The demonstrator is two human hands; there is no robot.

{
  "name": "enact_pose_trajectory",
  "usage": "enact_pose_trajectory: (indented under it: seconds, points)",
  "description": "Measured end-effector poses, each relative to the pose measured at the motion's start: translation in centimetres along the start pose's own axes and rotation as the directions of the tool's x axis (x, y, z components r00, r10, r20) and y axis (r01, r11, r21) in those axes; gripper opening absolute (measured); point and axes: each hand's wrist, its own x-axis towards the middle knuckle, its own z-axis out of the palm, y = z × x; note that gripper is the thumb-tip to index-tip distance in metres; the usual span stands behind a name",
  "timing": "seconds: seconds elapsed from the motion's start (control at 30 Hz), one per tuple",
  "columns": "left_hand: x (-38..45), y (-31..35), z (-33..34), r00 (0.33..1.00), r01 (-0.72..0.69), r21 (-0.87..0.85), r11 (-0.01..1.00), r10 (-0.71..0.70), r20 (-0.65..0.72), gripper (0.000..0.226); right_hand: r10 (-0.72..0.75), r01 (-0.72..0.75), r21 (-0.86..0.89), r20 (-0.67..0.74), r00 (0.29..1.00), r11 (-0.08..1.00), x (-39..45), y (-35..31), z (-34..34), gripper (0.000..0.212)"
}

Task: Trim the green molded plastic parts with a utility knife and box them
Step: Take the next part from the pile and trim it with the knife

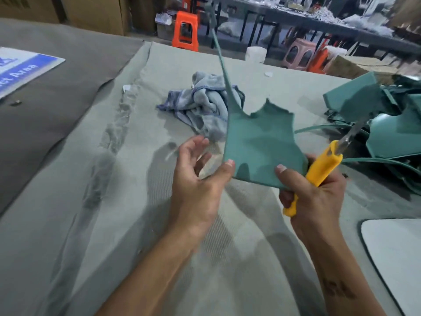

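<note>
grey cloth-covered table (114,201); orange stool (185,30) behind

Rag (202,103) on table (114,201), behind part (262,142)

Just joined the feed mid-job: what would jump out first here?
The green plastic piece held up at centre, a long thin strip rising from its top, pinched by both hands: left hand, right hand. The right also grips a yellow utility knife. A pile of green parts lies at right, a crumpled cloth behind.
</note>
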Motion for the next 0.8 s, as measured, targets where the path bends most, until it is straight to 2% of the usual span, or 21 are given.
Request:
enact_pose_trajectory:
  seconds: [0.1, 0.2, 0.23, 0.3, 0.37, 0.4, 0.47, 0.53, 0.6, 0.67, 0.73, 0.8]
  points:
    - [0.0, -0.2, 0.2, 0.997, 0.064, -0.099, 0.993, -0.061, 0.039, 0.056, 0.128, -0.144, 0.173, 0.099, 0.987, 0.974, -0.1, 0.0, 0.6, 0.016]
    - [0.2, 0.1, 0.0, 0.988, 0.152, -0.321, 0.935, -0.133, 0.079, 0.075, 0.204, -0.217, 0.25, 0.078, 0.976, 0.944, -0.9, 0.3, 2.4, 0.016]
    - [0.1, 0.2, -0.1, 0.984, 0.172, -0.371, 0.912, -0.142, 0.107, 0.074, 0.235, -0.251, 0.273, 0.089, 0.968, 0.929, -1.3, 0.5, 3.1, 0.016]
    - [-0.4, 0.4, 0.3, 0.975, 0.204, -0.381, 0.902, -0.149, 0.167, 0.059, 0.285, -0.332, 0.269, 0.199, 0.937, 0.904, -1.9, 0.9, 3.8, 0.019]
    - [-0.9, 0.4, 0.6, 0.978, 0.186, -0.325, 0.927, -0.145, 0.149, 0.048, 0.274, -0.368, 0.189, 0.391, 0.879, 0.91, -2.3, 1.1, 3.9, 0.025]
    - [-1.0, 0.4, 0.6, 0.984, 0.162, -0.304, 0.939, -0.131, 0.119, 0.041, 0.248, -0.344, 0.139, 0.457, 0.854, 0.929, -2.3, 1.1, 3.7, 0.027]
    - [-0.8, 0.5, 0.5, 0.992, 0.123, -0.303, 0.945, -0.106, 0.073, 0.024, 0.193, -0.246, 0.047, 0.484, 0.853, 0.968, -2.2, 1.2, 3.3, 0.033]
    - [-0.6, 0.9, 0.5, 0.996, 0.085, -0.331, 0.94, -0.087, 0.011, 0.024, 0.119, -0.109, -0.048, 0.403, 0.908, 0.993, -1.9, 1.2, 2.8, 0.042]
    - [-0.4, 1.1, 0.5, 0.996, 0.048, -0.363, 0.931, -0.071, -0.051, 0.03, -0.005, 0.05, -0.179, 0.241, 0.97, 0.983, -1.3, 1.2, 2.0, 0.057]
    - [-0.3, 1.3, 0.5, 0.996, 0.025, -0.388, 0.921, -0.054, -0.065, 0.035, -0.151, 0.185, -0.304, 0.132, 0.98, 0.935, -0.6, 1.1, 0.8, 0.065]
    - [-0.3, 1.3, 0.4, 0.997, 0.004, -0.39, 0.921, -0.035, -0.072, 0.037, -0.272, 0.317, -0.43, 0.164, 0.948, 0.845, 0.2, 1.0, -0.8, 0.057]
    - [-0.2, 1.2, 0.3, 0.997, -0.012, -0.379, 0.925, -0.02, -0.08, 0.036, -0.297, 0.387, -0.539, 0.251, 0.921, 0.748, 0.7, 0.7, -2.0, 0.039]
